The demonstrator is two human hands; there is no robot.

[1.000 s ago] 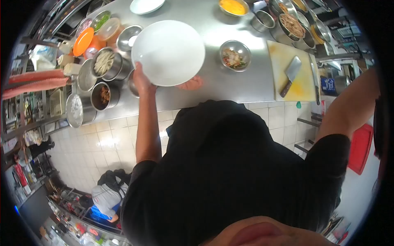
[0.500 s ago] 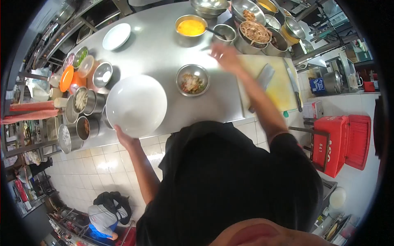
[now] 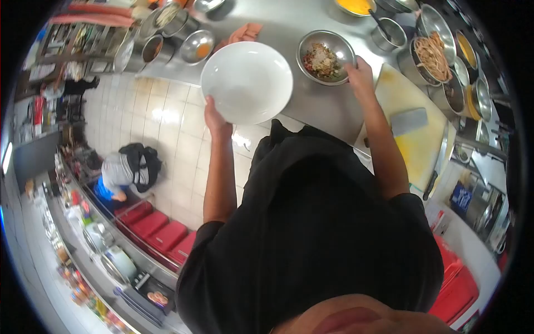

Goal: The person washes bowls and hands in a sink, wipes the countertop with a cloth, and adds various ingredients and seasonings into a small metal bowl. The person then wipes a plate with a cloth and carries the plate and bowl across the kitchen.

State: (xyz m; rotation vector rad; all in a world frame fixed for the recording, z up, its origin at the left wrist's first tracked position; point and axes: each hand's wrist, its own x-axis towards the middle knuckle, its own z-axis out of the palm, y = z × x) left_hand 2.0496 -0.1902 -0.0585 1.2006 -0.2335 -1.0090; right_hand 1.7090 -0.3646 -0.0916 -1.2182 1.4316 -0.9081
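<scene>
My left hand (image 3: 218,118) grips the near rim of a large white plate (image 3: 247,83), its thumb on top and the other fingers hidden underneath. On the right, my right hand (image 3: 361,77) is closed on the rim of a metal bowl (image 3: 303,49). Chopped mixed food (image 3: 320,60), with a pale heap in the middle, lies in that bowl. Plate and bowl are side by side and apart. Behind the plate is an orange cloth (image 3: 245,33) on the steel table (image 3: 281,19).
A yellow cutting board (image 3: 392,94) holds a cleaver (image 3: 409,121) and a knife (image 3: 442,147). Metal pots stand at the back right, one with brown strips (image 3: 433,55). More metal containers (image 3: 158,49) line the left edge. A person (image 3: 125,170) bends beyond the tiled floor.
My right hand has come down from near the small pot to the metal bowl and taken its rim. My left hand still holds the plate. The whole view has swung round.
</scene>
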